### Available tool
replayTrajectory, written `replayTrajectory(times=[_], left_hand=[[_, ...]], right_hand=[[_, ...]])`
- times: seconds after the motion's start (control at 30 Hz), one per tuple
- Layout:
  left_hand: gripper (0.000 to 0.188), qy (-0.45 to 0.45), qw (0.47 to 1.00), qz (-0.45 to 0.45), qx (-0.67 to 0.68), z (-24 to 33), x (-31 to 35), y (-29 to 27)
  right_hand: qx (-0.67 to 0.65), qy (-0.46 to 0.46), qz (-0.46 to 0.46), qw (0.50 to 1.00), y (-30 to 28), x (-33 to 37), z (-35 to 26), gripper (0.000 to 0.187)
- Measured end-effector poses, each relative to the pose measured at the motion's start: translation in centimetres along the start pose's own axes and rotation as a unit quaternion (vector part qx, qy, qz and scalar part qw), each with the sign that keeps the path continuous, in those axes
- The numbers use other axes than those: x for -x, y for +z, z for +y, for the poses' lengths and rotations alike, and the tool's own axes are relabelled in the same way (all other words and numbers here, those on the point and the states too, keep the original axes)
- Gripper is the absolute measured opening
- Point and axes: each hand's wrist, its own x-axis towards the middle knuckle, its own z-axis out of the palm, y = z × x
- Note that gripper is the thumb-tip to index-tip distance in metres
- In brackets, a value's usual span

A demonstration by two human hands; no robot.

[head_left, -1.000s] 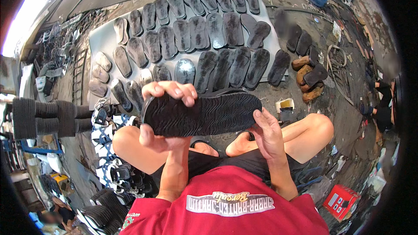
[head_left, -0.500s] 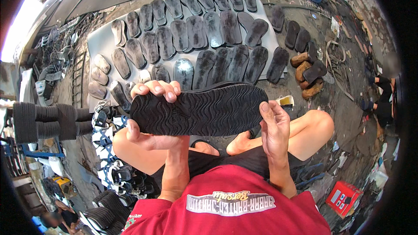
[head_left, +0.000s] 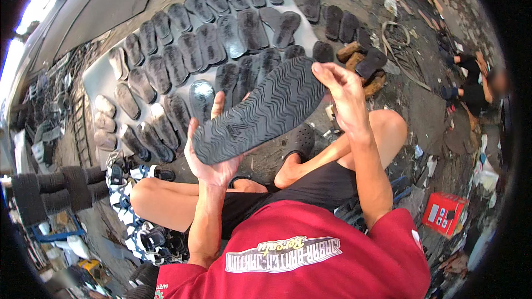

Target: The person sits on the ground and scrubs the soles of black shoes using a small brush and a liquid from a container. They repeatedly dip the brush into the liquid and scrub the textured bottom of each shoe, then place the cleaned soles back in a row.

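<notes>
Steady the black sole [head_left: 257,112] at both ends, left hand [head_left: 213,170] holding the lower, right hand [head_left: 348,97] gripping the upper.

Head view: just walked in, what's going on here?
A person in a red shirt sits low to the ground, with a black sole in both bare hands, wavy tread facing the camera. The left hand supports its lower-left end; the right hand grips the upper-right end. Ahead, dark sole-shaped pieces lie in rows on a pale sheet. A red box sits off to the right.
</notes>
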Motion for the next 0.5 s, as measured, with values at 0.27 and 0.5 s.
replayTrajectory(times=[0.27, 0.5], left_hand=[[0.096, -0.288, 0.947, 0.005, 0.142, -3.0, 1.4, -1.0], [0.114, -0.331, 0.894, 0.006, -0.302, -6.5, -0.5, -1.3]], right_hand=[[0.000, -0.041, -0.135, 0.990, -2.9, -0.6, -3.0, 0.022], [0.011, -0.066, -0.113, 0.991, -3.6, 1.2, -3.5, 0.019]])
